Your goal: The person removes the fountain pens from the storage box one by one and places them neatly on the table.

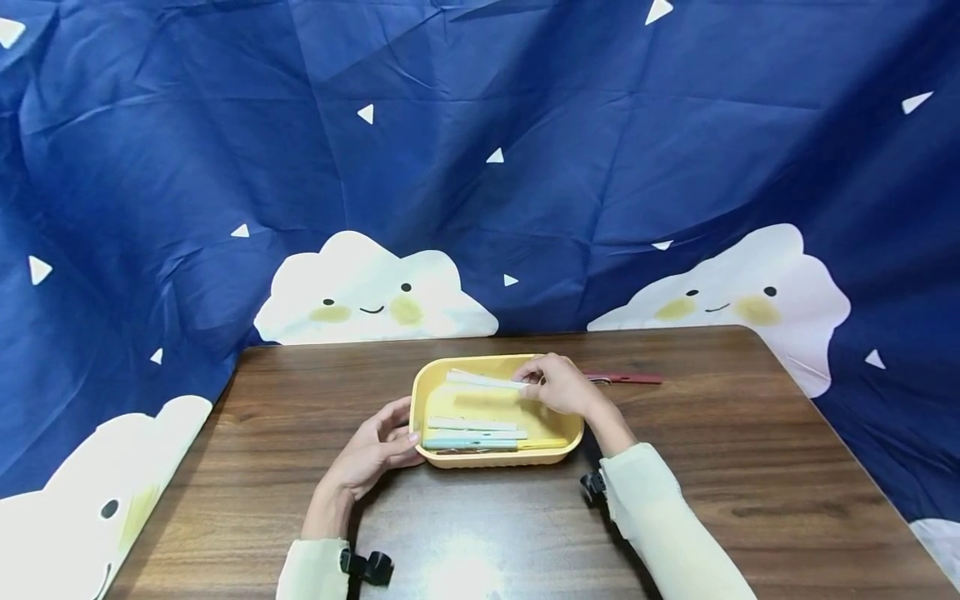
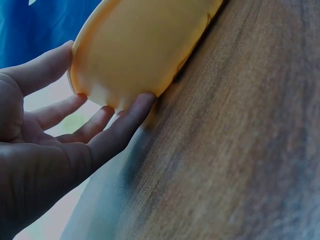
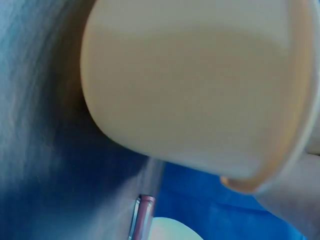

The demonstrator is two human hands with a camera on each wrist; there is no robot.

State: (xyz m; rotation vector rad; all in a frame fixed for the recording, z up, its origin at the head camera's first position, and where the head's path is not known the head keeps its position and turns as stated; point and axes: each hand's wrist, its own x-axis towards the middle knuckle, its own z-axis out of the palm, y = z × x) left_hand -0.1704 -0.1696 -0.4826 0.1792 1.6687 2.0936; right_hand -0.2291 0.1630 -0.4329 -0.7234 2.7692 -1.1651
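Observation:
A yellow plastic basket sits on the table. My left hand holds its left end, the thumb at the rim and the other fingers against the outer wall; the left wrist view shows these fingers on the basket wall. Over the basket's far right part, my right hand pinches a white pen, which points left. Along the near side inside lie several pens: white ones, a light blue one with a yellow part and a dark one. In the right wrist view, the basket wall hides most of this hand.
A dark red pen with a metal clip lies on the table to the right of the basket. The brown wooden table ends at a blue cloth backdrop with white clouds. Wrist cameras are strapped at both sleeves.

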